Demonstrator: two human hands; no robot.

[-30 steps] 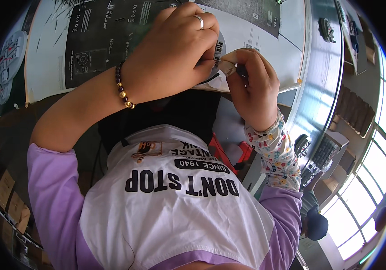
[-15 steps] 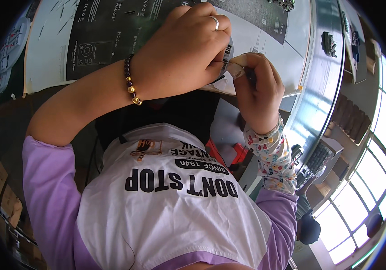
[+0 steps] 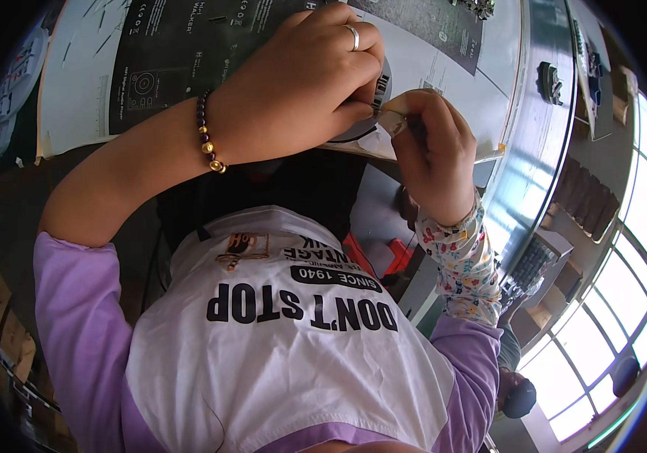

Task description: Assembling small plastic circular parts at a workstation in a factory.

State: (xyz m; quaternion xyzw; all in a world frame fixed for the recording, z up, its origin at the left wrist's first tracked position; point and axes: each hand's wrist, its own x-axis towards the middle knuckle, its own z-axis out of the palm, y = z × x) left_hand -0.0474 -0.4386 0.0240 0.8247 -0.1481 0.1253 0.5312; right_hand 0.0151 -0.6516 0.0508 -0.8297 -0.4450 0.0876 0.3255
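Observation:
Over the near edge of the work table, my left hand [image 3: 323, 79] is closed, thumb against curled fingers, with a ring on one finger and a beaded bracelet at the wrist. Whatever it pinches is hidden behind the fingers. Close beside it, my right hand [image 3: 440, 147] is closed in a pinch, with pale coverings on its fingertips [image 3: 393, 119]; I cannot make out what lies between them. Below the left fingers, partly covered, is a round grey dish [image 3: 359, 133]. Small dark pieces [image 3: 381, 87] show at its right side.
A dark printed sheet [image 3: 161, 90] covers much of the white table top. Thin dark strips [image 3: 101, 44] lie at the far left, small dark parts [image 3: 478, 9] at the far right. A dark part [image 3: 550, 83] rests on the shiny right-hand strip. Another person [image 3: 518, 396] is at lower right.
My left hand and wrist have shifted slightly left. The thin dark piece that showed between both hands' fingertips is no longer clearly visible. More of the dish's near rim shows.

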